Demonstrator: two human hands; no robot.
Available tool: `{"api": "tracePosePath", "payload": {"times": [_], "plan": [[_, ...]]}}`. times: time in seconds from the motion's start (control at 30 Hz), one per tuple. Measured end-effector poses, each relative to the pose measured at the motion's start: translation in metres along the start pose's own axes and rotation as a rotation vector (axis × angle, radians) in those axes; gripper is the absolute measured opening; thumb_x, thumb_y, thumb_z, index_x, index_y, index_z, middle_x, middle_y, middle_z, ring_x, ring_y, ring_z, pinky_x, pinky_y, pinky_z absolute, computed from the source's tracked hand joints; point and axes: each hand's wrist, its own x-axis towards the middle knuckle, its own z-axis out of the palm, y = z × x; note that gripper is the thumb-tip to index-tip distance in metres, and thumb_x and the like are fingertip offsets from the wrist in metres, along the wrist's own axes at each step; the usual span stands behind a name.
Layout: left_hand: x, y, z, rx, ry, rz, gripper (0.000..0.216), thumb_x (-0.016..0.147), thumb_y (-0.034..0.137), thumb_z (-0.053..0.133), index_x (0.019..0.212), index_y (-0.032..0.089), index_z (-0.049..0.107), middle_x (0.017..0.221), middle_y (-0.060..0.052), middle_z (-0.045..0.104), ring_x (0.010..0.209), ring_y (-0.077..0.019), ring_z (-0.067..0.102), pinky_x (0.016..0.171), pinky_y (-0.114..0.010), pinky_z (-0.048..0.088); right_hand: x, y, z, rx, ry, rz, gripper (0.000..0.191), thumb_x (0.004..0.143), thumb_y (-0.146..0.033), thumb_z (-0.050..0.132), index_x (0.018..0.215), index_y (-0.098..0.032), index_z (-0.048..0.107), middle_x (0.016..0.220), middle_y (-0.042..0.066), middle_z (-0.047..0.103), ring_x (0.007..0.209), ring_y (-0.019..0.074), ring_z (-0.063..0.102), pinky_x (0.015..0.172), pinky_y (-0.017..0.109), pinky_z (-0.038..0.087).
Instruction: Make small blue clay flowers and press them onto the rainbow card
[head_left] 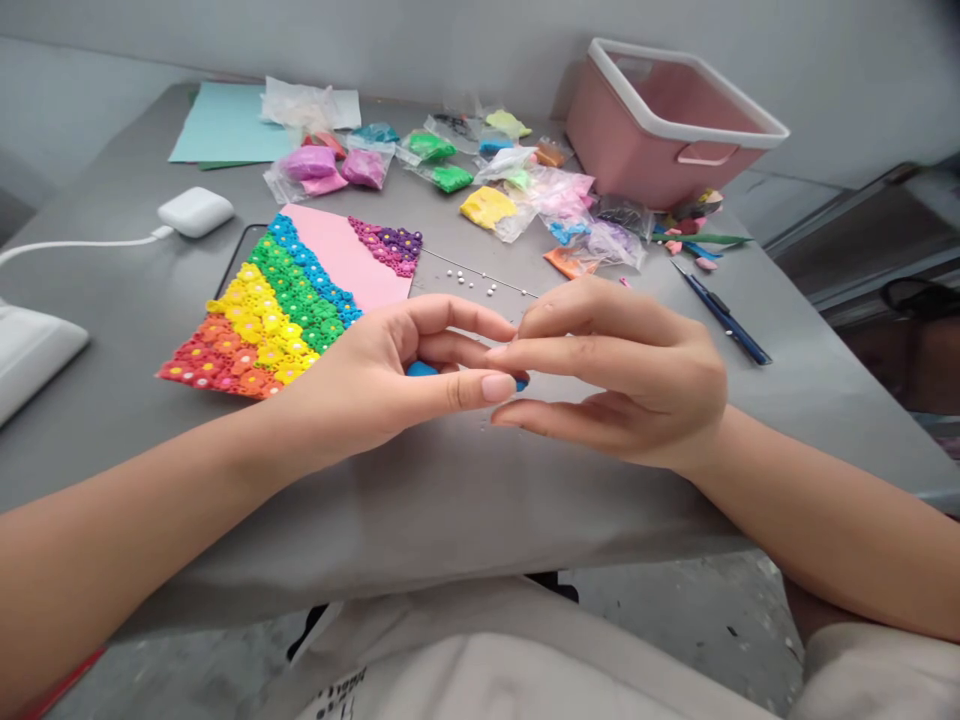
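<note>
So the left hand [375, 378] is pinching a small lump of blue modelling clay [422, 369] just above the grey table [450, 480], and the right hand [637, 375] is hovering half-open, fingertips touching the lump's far end; can't tell if it's gripping. Behind them, little clear plastic bags [491, 210] are holding purple, green, yellow and pink clay beside a white-rimmed pink plastic bin [637, 160].

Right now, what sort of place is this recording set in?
Likely a hobby craft desk: bags of coloured clay, a pink card part-covered in rainbow clay flowers, and blue clay in the left hand.
</note>
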Motion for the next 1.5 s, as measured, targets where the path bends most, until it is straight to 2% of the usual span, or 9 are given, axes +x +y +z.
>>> {"api": "tracePosePath", "payload": {"times": [0.23, 0.47, 0.57, 0.8, 1.07, 1.17, 1.27, 1.37, 1.5], "plan": [[0.0002, -0.0036, -0.0022, -0.003, -0.015, 0.014, 0.031, 0.084, 0.030, 0.082, 0.113, 0.027, 0.072, 0.094, 0.001, 0.080, 0.090, -0.0149, 0.075, 0.077, -0.020, 0.059, -0.0009, 0.0006, -0.0002, 0.038, 0.007, 0.020, 0.013, 0.091, -0.014, 0.068, 0.098, -0.024, 0.071, 0.089, 0.003, 0.070, 0.079, 0.0137, 0.067, 0.068, 0.029, 0.059], [0.0009, -0.0075, -0.0048, 0.033, 0.035, 0.016, 0.030, 0.085, 0.040, 0.080, 0.111, 0.028, 0.071, 0.070, 0.003, 0.069, 0.050, -0.0081, 0.054, 0.045, -0.020, 0.039, -0.0003, -0.0003, 0.0012, 0.027, 0.013, 0.080, 0.021, 0.088, -0.026, 0.076, 0.108, -0.023, 0.071, 0.094, 0.004, 0.067, 0.083, 0.0145, 0.069, 0.074, 0.030, 0.062], [0.0020, -0.0081, -0.0048, 0.031, 0.067, 0.030, 0.029, 0.084, 0.042, 0.080, 0.109, 0.028, 0.072, 0.066, 0.004, 0.063, 0.048, -0.0071, 0.047, 0.044, -0.020, 0.034, 0.0000, -0.0008, 0.0019, 0.037, 0.017, 0.090, 0.030, 0.086, -0.026, 0.079, 0.114, -0.019, 0.068, 0.097, 0.005, 0.068, 0.087, 0.0146, 0.069, 0.076, 0.030, 0.063], [0.0023, -0.0054, -0.0009, 0.104, 0.087, 0.064, 0.032, 0.082, 0.045, 0.081, 0.107, 0.027, 0.072, 0.055, 0.006, 0.048, 0.047, -0.0087, 0.041, 0.042, -0.023, 0.024, -0.0001, 0.0004, 0.0011, 0.051, 0.005, 0.111, 0.020, 0.088, -0.024, 0.075, 0.107, -0.022, 0.071, 0.095, 0.004, 0.070, 0.082, 0.0144, 0.069, 0.069, 0.028, 0.063], [0.0022, -0.0042, 0.0008, 0.114, 0.132, 0.087, 0.030, 0.082, 0.044, 0.081, 0.105, 0.027, 0.072, 0.059, 0.006, 0.058, 0.048, -0.0092, 0.049, 0.045, -0.023, 0.037, 0.0008, -0.0016, 0.0013, 0.071, 0.013, 0.167, 0.010, 0.091, -0.022, 0.070, 0.100, -0.025, 0.072, 0.092, 0.002, 0.070, 0.077, 0.0129, 0.068, 0.066, 0.027, 0.060], [0.0022, -0.0056, -0.0006, 0.076, 0.095, 0.084, 0.029, 0.081, 0.039, 0.083, 0.106, 0.029, 0.072, 0.072, 0.004, 0.071, 0.066, -0.0129, 0.067, 0.061, -0.023, 0.052, 0.0002, -0.0003, 0.0021, 0.110, 0.021, 0.174, 0.011, 0.091, -0.018, 0.068, 0.100, -0.024, 0.071, 0.091, 0.002, 0.069, 0.076, 0.0121, 0.068, 0.063, 0.026, 0.058], [0.0021, -0.0074, -0.0023, 0.070, 0.076, 0.103, 0.030, 0.080, 0.032, 0.084, 0.107, 0.030, 0.072, 0.090, 0.003, 0.078, 0.087, -0.0155, 0.074, 0.075, -0.023, 0.056, -0.0006, 0.0013, 0.0021, 0.128, -0.002, 0.164, 0.015, 0.091, -0.021, 0.068, 0.105, -0.025, 0.070, 0.096, 0.003, 0.069, 0.079, 0.0129, 0.068, 0.066, 0.027, 0.059], [0.0023, -0.0090, -0.0038, 0.116, 0.094, 0.147, 0.034, 0.076, 0.030, 0.086, 0.107, 0.031, 0.072, 0.096, 0.004, 0.078, 0.087, -0.0150, 0.074, 0.069, -0.021, 0.055, -0.0012, 0.0019, 0.0022, 0.088, -0.011, 0.112, 0.015, 0.092, -0.023, 0.068, 0.107, -0.025, 0.069, 0.100, 0.004, 0.068, 0.085, 0.0138, 0.069, 0.075, 0.030, 0.061], [0.0026, -0.0083, -0.0035, 0.153, 0.084, 0.167, 0.040, 0.074, 0.031, 0.087, 0.111, 0.030, 0.071, 0.099, 0.002, 0.078, 0.079, -0.0147, 0.073, 0.062, -0.021, 0.054, -0.0037, 0.0033, 0.0031, 0.009, 0.062, 0.016, 0.015, 0.088, -0.014, 0.072, 0.100, -0.024, 0.069, 0.101, 0.004, 0.067, 0.084, 0.0128, 0.067, 0.069, 0.027, 0.059]]}}
